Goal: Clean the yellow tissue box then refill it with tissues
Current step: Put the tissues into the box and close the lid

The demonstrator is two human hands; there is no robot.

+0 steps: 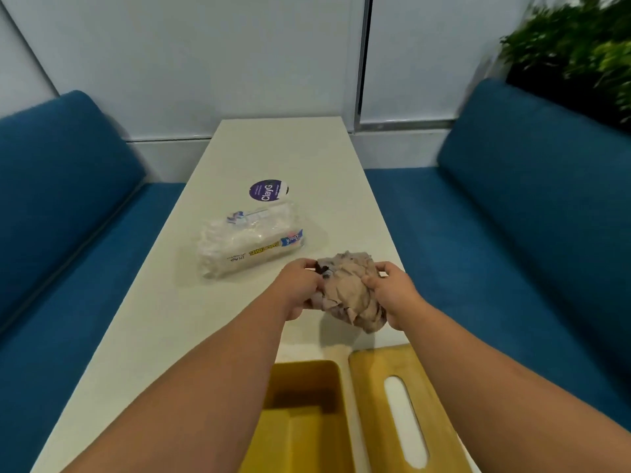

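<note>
Both my bare forearms reach forward side by side, out over the near half of the table, wrists close together. My left hand [300, 288] has its fingers curled round the left side of a crumpled cloth [348, 291]. My right hand [392, 295] grips the cloth's right side (thumb on top), knuckles facing up.

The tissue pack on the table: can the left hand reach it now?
Probably yes, but not at once. The left hand grips the cloth together with the right hand. The pack lies just beyond it, with nothing between.
</note>
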